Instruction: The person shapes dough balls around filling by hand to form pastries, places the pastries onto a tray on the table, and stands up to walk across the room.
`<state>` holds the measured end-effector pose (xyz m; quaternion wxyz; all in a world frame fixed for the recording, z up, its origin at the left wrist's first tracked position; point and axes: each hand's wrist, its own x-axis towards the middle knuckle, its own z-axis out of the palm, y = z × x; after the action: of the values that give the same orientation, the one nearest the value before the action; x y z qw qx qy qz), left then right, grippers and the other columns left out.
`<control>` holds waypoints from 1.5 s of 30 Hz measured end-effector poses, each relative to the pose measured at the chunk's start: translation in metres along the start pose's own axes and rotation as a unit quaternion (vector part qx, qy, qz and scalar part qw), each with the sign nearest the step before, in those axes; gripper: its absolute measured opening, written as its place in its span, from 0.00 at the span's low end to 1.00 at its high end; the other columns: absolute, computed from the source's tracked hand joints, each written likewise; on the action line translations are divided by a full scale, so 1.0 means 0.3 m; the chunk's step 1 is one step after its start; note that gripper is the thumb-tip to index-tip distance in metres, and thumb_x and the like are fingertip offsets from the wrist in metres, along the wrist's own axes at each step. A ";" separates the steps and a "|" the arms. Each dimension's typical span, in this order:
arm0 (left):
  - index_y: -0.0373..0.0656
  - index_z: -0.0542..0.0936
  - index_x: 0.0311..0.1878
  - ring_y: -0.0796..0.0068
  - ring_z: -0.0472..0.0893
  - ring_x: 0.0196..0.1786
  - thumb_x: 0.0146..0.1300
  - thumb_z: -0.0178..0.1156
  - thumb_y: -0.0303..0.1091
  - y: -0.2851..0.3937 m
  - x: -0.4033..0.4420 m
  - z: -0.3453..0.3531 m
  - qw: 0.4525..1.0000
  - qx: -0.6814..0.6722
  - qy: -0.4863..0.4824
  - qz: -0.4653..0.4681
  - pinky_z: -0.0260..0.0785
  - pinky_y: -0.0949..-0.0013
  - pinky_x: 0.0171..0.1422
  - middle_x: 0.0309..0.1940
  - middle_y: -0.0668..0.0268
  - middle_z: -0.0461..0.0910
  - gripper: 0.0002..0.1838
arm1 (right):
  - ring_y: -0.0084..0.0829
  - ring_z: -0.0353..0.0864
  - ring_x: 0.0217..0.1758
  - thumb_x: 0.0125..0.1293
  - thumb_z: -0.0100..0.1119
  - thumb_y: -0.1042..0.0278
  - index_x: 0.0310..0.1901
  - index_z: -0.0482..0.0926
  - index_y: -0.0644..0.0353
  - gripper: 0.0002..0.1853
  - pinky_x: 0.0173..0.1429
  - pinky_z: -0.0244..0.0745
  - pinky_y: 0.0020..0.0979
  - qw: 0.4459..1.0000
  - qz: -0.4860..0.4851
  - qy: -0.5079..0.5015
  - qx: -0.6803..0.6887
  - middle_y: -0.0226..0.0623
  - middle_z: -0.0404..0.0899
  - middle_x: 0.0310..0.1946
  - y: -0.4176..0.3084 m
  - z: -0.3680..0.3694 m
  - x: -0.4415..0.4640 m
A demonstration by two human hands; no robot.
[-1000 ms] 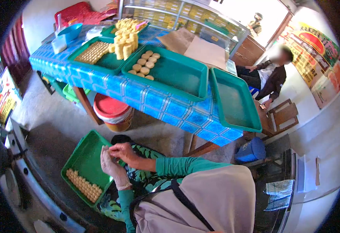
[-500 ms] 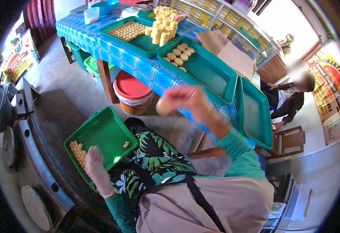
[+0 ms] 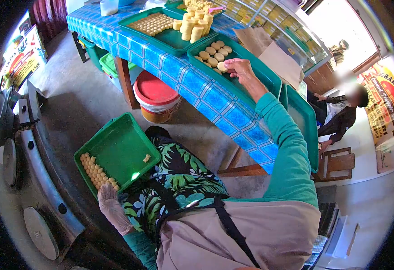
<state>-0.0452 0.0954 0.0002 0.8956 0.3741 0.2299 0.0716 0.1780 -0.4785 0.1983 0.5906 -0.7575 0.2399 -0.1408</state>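
Observation:
My right hand (image 3: 242, 73) pinches a flat round dough cake (image 3: 222, 67) over the long green tray (image 3: 262, 83) on the table. Beside it in that tray lie several similar dough cakes (image 3: 212, 53). My left hand (image 3: 110, 203), in a clear glove, is at the near left corner of the green tray (image 3: 122, 148) on my lap. Its fingers are bunched against the end of the rows of small dough balls (image 3: 97, 172); what they hold, if anything, is hidden. A loose dough scrap (image 3: 147, 158) lies on that tray's right side.
Another table tray (image 3: 174, 42) carries small balls and stacked yellow cylinders (image 3: 197, 24). A blue checked cloth (image 3: 179, 87) covers the table. A red-lidded bucket (image 3: 156, 92) stands under it. Round metal lids (image 3: 40, 233) lie at left. A person (image 3: 336, 114) sits at right.
My right hand has moved forward from above my lap to the table tray, carrying the dough cake. My left hand has come down against the dough balls at the lap tray's corner.

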 end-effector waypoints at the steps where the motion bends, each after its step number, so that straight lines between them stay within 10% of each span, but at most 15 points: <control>1: 0.30 0.70 0.61 0.58 0.74 0.62 0.72 0.46 0.39 -0.001 0.001 -0.004 1.000 0.000 0.001 -0.003 0.62 0.58 0.68 0.59 0.51 0.74 0.23 | 0.23 0.75 0.24 0.55 0.66 0.73 0.36 0.84 0.59 0.07 0.22 0.67 0.26 0.999 -0.010 -0.008 -0.029 0.31 0.81 0.26 0.000 -0.001 0.000; 10: 0.32 0.71 0.60 0.59 0.72 0.63 0.73 0.45 0.40 -0.006 0.002 0.007 1.000 -0.014 0.010 -0.011 0.59 0.59 0.69 0.59 0.51 0.73 0.22 | 0.24 0.75 0.31 0.52 0.65 0.73 0.52 0.81 0.60 0.22 0.30 0.73 0.29 0.979 -0.018 -0.021 -0.201 0.34 0.81 0.33 -0.055 -0.007 -0.058; 12: 0.32 0.71 0.59 0.59 0.72 0.64 0.73 0.45 0.42 0.000 -0.006 0.016 0.999 -0.020 0.028 -0.022 0.58 0.59 0.70 0.59 0.51 0.74 0.23 | 0.39 0.83 0.42 0.47 0.64 0.75 0.54 0.78 0.62 0.27 0.45 0.80 0.35 0.878 -0.306 -0.103 -0.354 0.45 0.82 0.47 -0.054 -0.017 -0.089; 15: 0.31 0.71 0.60 0.59 0.72 0.64 0.73 0.45 0.42 0.000 -0.015 0.022 0.999 -0.012 0.037 -0.019 0.58 0.59 0.70 0.58 0.51 0.74 0.23 | 0.46 0.79 0.52 0.49 0.63 0.77 0.59 0.74 0.60 0.30 0.59 0.75 0.38 0.756 -0.468 -0.131 -0.438 0.48 0.77 0.55 -0.039 -0.021 -0.079; 27: 0.30 0.70 0.59 0.57 0.72 0.63 0.73 0.45 0.40 -0.007 0.004 0.018 0.999 -0.032 0.014 -0.022 0.61 0.58 0.69 0.58 0.49 0.73 0.22 | 0.48 0.75 0.56 0.58 0.58 0.77 0.66 0.67 0.53 0.31 0.61 0.71 0.41 0.680 -0.556 -0.176 -0.444 0.48 0.74 0.58 -0.042 -0.036 -0.068; 28: 0.31 0.70 0.59 0.56 0.72 0.64 0.73 0.45 0.39 -0.006 -0.004 0.017 0.999 -0.031 -0.009 -0.002 0.61 0.56 0.69 0.59 0.49 0.72 0.21 | 0.47 0.74 0.57 0.58 0.57 0.75 0.64 0.70 0.55 0.29 0.63 0.69 0.40 0.752 -0.460 -0.191 -0.431 0.48 0.74 0.57 -0.036 -0.031 -0.069; 29: 0.33 0.70 0.58 0.56 0.71 0.64 0.73 0.44 0.38 -0.003 -0.011 0.022 0.999 -0.026 -0.021 0.022 0.62 0.55 0.69 0.59 0.48 0.72 0.20 | 0.46 0.71 0.62 0.58 0.59 0.73 0.61 0.72 0.55 0.27 0.66 0.66 0.39 0.712 -0.449 -0.313 -0.439 0.48 0.75 0.57 -0.120 -0.022 -0.103; 32: 0.31 0.68 0.62 0.48 0.70 0.64 0.74 0.42 0.39 0.064 -0.046 0.077 0.994 -0.048 -0.016 0.095 0.62 0.52 0.70 0.62 0.46 0.69 0.23 | 0.42 0.68 0.65 0.58 0.60 0.70 0.59 0.76 0.55 0.24 0.71 0.58 0.40 0.700 -0.507 -0.128 -0.487 0.42 0.75 0.59 -0.121 -0.061 -0.155; 36: 0.31 0.63 0.67 0.46 0.63 0.69 0.74 0.41 0.47 0.133 -0.067 0.045 0.970 -0.208 0.043 0.115 0.56 0.49 0.73 0.67 0.41 0.61 0.29 | 0.34 0.81 0.51 0.63 0.58 0.75 0.55 0.79 0.58 0.18 0.56 0.74 0.32 0.803 -0.439 -0.079 -0.395 0.42 0.80 0.51 -0.302 0.081 -0.590; 39: 0.34 0.69 0.64 0.46 0.65 0.68 0.72 0.47 0.48 0.081 -0.055 -0.085 0.913 -0.385 -0.096 0.094 0.60 0.45 0.70 0.64 0.43 0.67 0.28 | 0.27 0.82 0.44 0.64 0.59 0.75 0.51 0.81 0.59 0.14 0.50 0.77 0.29 0.871 -0.385 -0.292 -0.088 0.39 0.82 0.47 -0.156 0.334 -0.788; 42: 0.35 0.76 0.57 0.51 0.72 0.64 0.69 0.53 0.49 -0.046 -0.029 -0.211 0.855 -0.494 -0.148 0.062 0.64 0.46 0.68 0.57 0.48 0.75 0.26 | 0.26 0.83 0.41 0.60 0.63 0.69 0.49 0.81 0.60 0.15 0.47 0.77 0.29 0.827 -0.197 -0.507 -0.143 0.38 0.84 0.43 0.093 0.689 -0.876; 45: 0.35 0.76 0.57 0.53 0.73 0.63 0.69 0.53 0.49 -0.152 -0.040 -0.266 0.835 -0.530 -0.141 0.050 0.64 0.46 0.67 0.57 0.49 0.76 0.26 | 0.19 0.80 0.35 0.61 0.61 0.66 0.47 0.83 0.63 0.14 0.41 0.78 0.27 0.761 -0.211 -0.599 -0.131 0.34 0.85 0.34 0.447 1.049 -0.882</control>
<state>-0.0948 0.1104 -0.0766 0.9746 -0.1406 0.0093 0.1740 0.0843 -0.1033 0.0052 0.4646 -0.7890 -0.3123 0.2532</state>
